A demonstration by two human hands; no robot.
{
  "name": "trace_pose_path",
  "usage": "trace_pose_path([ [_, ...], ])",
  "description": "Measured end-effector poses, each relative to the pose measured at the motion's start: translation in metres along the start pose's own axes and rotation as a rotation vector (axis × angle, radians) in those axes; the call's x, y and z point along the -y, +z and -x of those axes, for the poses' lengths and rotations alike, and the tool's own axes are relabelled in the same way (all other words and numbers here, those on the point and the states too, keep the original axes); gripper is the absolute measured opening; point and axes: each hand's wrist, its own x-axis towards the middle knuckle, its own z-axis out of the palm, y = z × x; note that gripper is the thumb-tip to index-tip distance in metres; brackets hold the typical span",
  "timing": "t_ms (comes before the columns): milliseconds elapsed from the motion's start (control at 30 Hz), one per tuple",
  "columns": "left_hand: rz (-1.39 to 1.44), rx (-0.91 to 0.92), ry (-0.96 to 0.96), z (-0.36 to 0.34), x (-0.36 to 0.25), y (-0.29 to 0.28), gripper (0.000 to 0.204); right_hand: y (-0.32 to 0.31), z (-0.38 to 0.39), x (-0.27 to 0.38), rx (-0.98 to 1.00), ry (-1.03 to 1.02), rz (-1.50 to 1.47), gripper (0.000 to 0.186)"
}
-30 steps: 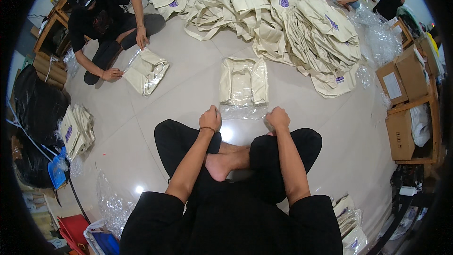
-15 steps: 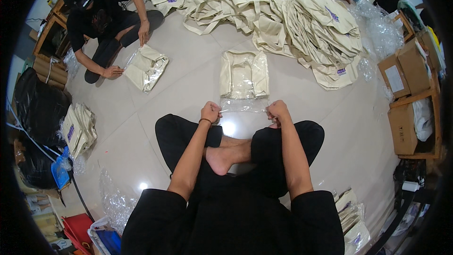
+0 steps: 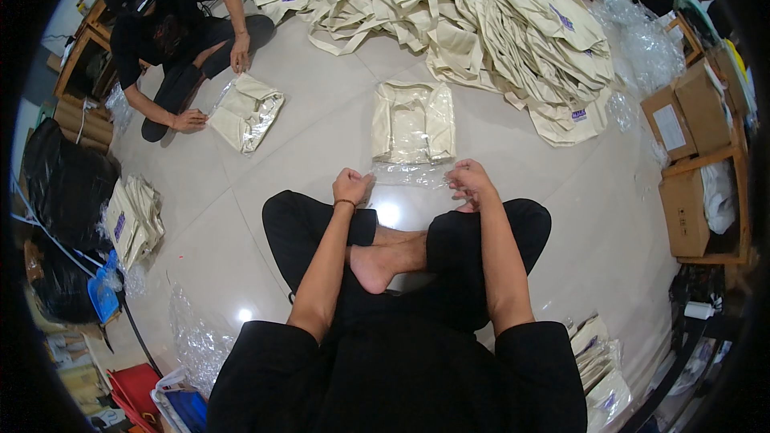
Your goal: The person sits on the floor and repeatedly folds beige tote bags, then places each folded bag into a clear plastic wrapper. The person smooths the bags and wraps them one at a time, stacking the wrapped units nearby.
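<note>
A pale, glossy tiled floor point(image 3: 321, 128) fills most of the room, its tile joints bending toward the rim and a lamp's glare shining near the middle. Across its far side sprawls a large heap of cream cloth bags point(image 3: 513, 48) with purple prints, straps trailing. At the upper left a co-worker point(image 3: 180, 24) in black sits on the floor. Black plastic sacks point(image 3: 68, 180) bulge along the left edge; on the right, cardboard boxes point(image 3: 682, 124) stand in and against a wooden shelf point(image 3: 744, 212), with crumpled clear plastic point(image 3: 654, 52) beyond them.

A smaller stack of cream bags point(image 3: 136, 220) lies near the sacks. Straight ahead of the wearer's crossed legs point(image 3: 309, 232), a clear sleeve point(image 3: 413, 176) lies flat on the floor, holding a folded cream bag point(image 3: 413, 120); its loose end points toward the wearer. The co-worker's hands touch a similar filled packet point(image 3: 249, 112).

The left hand point(image 3: 352, 186), a thin bracelet point(image 3: 345, 202) at its wrist, has its fingers curled, pinching the near left corner of the sleeve. The right hand point(image 3: 469, 179) has its fingers bent and slightly parted at the near right corner; whether they grip the plastic I cannot tell.
</note>
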Motion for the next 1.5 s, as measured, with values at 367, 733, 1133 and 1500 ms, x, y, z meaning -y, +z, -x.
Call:
trace_pose_path([
  [367, 0.288, 0.098, 0.517, 0.074, -0.036, 0.052, 0.026, -0.001, -0.016, -0.007, 0.078, 0.019, 0.132, 0.016],
  [733, -0.025, 0.298, 0.682, 0.064, -0.069, 0.127, 0.040, -0.002, -0.018, -0.005, -0.016, 0.058, 0.206, 0.026],
  [1133, -0.048, 0.261, 0.716, 0.057, -0.073, 0.131, 0.037, -0.001, -0.004, 0.000, -0.061, 0.115, 0.299, 0.035],
  [1500, 0.044, 0.269, 0.718, 0.061, -0.058, 0.139, 0.035, 0.002, -0.002, 0.007, 0.029, 0.319, 0.152, 0.028],
])
